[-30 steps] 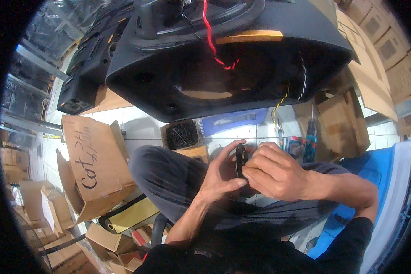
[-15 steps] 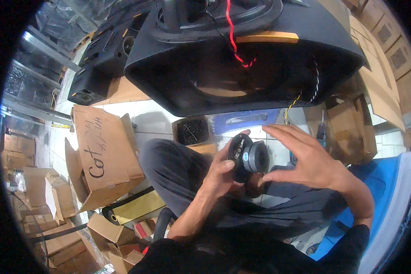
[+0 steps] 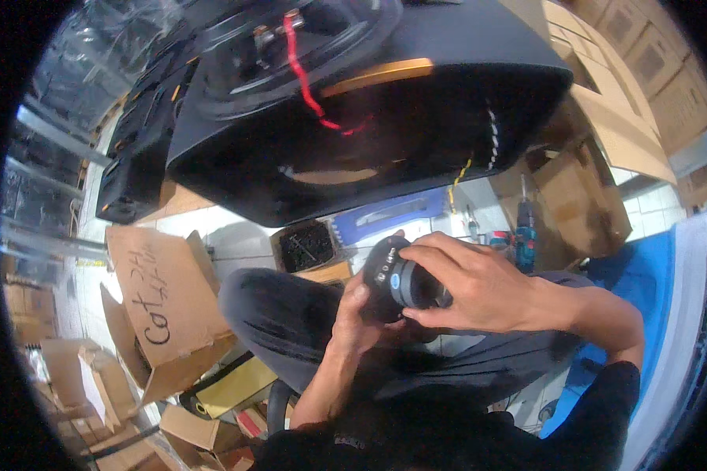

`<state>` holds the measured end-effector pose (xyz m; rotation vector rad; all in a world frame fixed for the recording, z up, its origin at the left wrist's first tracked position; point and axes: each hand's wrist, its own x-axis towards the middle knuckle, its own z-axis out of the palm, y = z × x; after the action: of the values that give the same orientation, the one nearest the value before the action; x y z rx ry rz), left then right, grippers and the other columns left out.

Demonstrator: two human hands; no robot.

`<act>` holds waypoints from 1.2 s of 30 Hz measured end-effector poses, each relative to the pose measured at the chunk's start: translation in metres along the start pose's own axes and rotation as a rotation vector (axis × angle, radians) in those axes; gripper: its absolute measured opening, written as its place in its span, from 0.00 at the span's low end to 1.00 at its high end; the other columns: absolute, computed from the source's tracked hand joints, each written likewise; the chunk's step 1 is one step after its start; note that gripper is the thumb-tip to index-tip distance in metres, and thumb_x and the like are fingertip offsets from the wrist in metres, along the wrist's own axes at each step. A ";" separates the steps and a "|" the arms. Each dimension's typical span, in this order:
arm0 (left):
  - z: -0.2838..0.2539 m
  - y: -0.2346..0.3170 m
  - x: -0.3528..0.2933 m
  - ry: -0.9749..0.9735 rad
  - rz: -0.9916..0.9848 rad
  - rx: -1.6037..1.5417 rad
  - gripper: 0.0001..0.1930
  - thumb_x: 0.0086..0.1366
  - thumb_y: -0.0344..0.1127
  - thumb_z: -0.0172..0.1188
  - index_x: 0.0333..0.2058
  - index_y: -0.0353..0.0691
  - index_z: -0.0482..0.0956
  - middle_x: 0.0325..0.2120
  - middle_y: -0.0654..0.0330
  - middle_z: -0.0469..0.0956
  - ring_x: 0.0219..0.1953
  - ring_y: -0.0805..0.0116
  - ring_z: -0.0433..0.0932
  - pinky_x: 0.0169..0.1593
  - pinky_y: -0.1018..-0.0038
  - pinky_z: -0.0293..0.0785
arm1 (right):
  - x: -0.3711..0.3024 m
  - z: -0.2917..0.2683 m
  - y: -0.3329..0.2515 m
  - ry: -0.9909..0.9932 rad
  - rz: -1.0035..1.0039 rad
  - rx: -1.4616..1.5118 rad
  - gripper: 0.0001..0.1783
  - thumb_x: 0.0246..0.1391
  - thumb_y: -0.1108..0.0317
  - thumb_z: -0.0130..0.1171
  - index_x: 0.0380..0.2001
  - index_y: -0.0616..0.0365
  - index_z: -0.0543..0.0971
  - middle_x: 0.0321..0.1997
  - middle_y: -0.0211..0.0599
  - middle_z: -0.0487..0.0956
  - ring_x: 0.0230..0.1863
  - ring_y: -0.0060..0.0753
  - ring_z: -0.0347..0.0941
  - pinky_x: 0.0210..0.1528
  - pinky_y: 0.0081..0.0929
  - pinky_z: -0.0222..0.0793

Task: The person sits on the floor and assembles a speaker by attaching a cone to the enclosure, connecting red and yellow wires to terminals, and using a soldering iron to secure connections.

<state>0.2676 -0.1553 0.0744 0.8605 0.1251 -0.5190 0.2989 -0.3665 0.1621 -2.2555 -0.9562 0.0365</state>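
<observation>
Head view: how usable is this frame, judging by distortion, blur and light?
Head view: strong fisheye bending with a black rim; the red wire on the black speaker cabinet is motion-smeared; the left hand, right hand and round black speaker driver between them are fairly sharp; the pale floor is bright, the cabinet's underside is dark.

Glossy black plastic speaker cabinet (image 3: pixel 416 133), matt brown cardboard box (image 3: pixel 161 302)
</observation>
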 end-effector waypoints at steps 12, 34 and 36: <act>0.030 -0.006 0.004 0.177 0.024 0.096 0.28 0.77 0.48 0.45 0.63 0.31 0.63 0.53 0.51 0.75 0.53 0.59 0.77 0.55 0.64 0.76 | -0.004 0.001 0.006 0.166 0.056 -0.239 0.37 0.41 0.61 0.75 0.51 0.71 0.71 0.49 0.56 0.75 0.47 0.54 0.78 0.48 0.39 0.79; 0.062 0.000 0.006 0.137 -0.136 -0.367 0.26 0.74 0.60 0.49 0.59 0.48 0.73 0.52 0.62 0.79 0.55 0.64 0.77 0.60 0.60 0.70 | -0.003 0.010 -0.003 0.196 -0.140 -0.696 0.31 0.52 0.51 0.69 0.46 0.71 0.80 0.45 0.53 0.79 0.41 0.44 0.81 0.41 0.30 0.80; 0.056 0.003 0.005 0.151 -0.096 -0.324 0.26 0.74 0.57 0.51 0.60 0.44 0.71 0.52 0.58 0.79 0.53 0.62 0.78 0.59 0.61 0.72 | 0.000 0.006 -0.002 0.218 -0.162 -0.584 0.30 0.53 0.52 0.67 0.45 0.71 0.79 0.46 0.51 0.79 0.39 0.43 0.79 0.42 0.32 0.77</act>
<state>0.2681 -0.1979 0.1116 0.5771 0.3799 -0.5067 0.2958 -0.3623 0.1585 -2.6144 -1.1285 -0.6219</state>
